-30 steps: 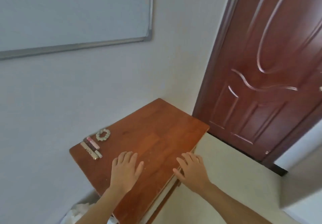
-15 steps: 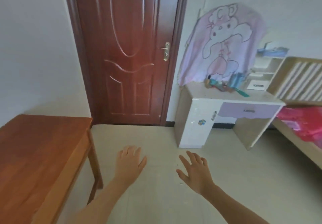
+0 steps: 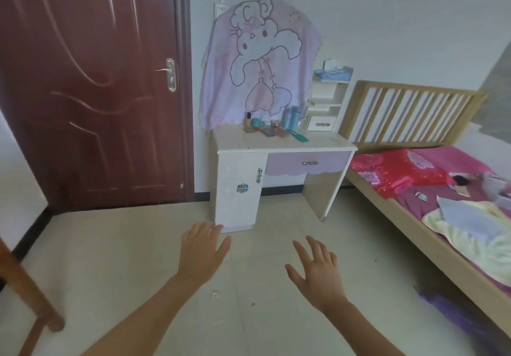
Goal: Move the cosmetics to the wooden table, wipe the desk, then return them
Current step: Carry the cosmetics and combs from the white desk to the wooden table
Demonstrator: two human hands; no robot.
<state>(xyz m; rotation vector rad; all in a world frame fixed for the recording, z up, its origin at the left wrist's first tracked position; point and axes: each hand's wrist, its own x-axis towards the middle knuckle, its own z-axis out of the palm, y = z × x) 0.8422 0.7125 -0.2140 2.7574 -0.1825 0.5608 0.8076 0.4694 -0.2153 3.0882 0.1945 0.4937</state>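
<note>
A white desk [image 3: 237, 141] with a purple drawer stands against the far wall. On its top sit several cosmetics [image 3: 262, 127]: small bottles, blue tubes [image 3: 292, 115] and a teal comb [image 3: 298, 135]. My left hand [image 3: 200, 252] and my right hand [image 3: 318, 270] are held out flat over the floor, fingers spread, holding nothing. Both are well short of the desk. Only a leg of the wooden table [image 3: 25, 286] shows at the lower left edge.
A dark red door [image 3: 91, 84] is shut at the left. A cartoon cloth [image 3: 260, 65] hangs behind the desk. A wooden bed [image 3: 431, 189] with pink bedding runs along the right. Pale floor lies between me and the desk.
The view has swung right from the wooden table and its small items to the white desk, which is now closer. Both hands left the table top and stay flat in the air.
</note>
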